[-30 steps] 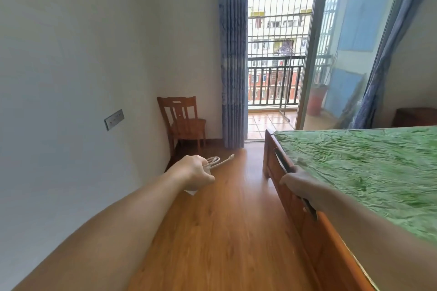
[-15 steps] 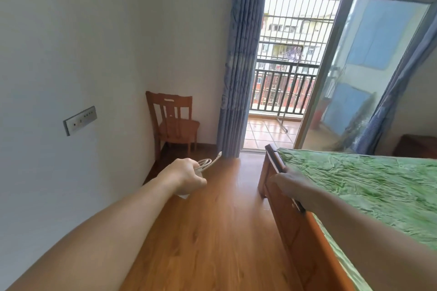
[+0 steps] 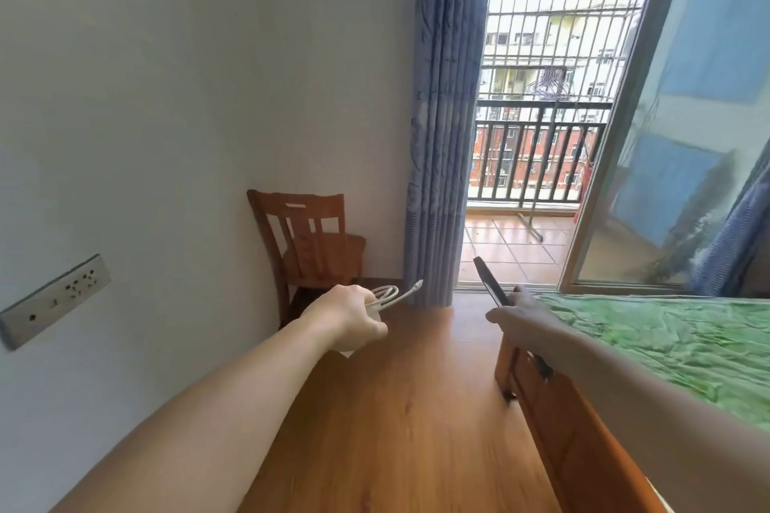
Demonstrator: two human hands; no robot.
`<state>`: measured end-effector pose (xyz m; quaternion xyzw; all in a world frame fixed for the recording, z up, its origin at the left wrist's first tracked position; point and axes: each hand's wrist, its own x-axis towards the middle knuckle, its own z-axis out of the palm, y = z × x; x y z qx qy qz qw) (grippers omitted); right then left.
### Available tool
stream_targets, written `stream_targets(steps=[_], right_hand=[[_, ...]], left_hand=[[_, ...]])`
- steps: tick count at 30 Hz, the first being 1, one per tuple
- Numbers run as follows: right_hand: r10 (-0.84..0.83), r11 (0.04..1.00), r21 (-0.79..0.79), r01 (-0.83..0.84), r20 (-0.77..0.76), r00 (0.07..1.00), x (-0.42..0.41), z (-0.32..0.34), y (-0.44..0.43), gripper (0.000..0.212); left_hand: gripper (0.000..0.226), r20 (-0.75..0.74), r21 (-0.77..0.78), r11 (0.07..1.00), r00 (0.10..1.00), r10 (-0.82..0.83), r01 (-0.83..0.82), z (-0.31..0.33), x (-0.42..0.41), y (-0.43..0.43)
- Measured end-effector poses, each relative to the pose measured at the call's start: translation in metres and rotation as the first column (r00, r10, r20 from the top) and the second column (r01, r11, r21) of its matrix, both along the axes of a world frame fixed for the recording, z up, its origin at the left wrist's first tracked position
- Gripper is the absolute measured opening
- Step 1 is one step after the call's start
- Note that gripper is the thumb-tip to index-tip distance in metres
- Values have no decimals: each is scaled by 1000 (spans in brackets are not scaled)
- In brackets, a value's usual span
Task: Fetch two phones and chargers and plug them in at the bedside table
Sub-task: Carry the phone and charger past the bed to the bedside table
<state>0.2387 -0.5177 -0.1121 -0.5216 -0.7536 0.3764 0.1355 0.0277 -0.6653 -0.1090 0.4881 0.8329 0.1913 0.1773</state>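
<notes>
Your left hand is clenched around a coiled white charger cable, its plug tip pointing right. Your right hand grasps a thin dark phone, held edge-on above the wooden floor beside the green-covered wooden bed.

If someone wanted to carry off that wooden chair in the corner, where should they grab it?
Probably by the top rail of the wooden chair, using the slot-shaped cutout as a handhold. Its back faces the room while the seat points toward the blue curtain, so reaching from the room side, fingers hooked through the slot, looks easiest.
</notes>
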Motion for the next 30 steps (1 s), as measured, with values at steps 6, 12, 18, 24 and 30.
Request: stream_targets(steps=[6,12,18,24,30], right_hand=[[-29,996,-90,28,-17,999,-64,-10,150,15],[-47,998,-48,47,-3,999,-112,3,271,20],[-46,999,-13,46,38,998,-163,-6,387,24],[-141,988,-61,144,45,989,-216,-20,519,31],[-245,964,-102,247,28,969,-243,-16,630,31]], left_hand=[[17,-25,-28,999,999,20,-21,13,-62,139],[12,-8,-12,1000,1000,-2,2,25,-113,260],[15,10,5,996,996,-86,86,6,-169,397],[19,98,27,976,971,-219,218,-14,-242,564],[26,141,7,948,938,-316,319,-12,-284,709]])
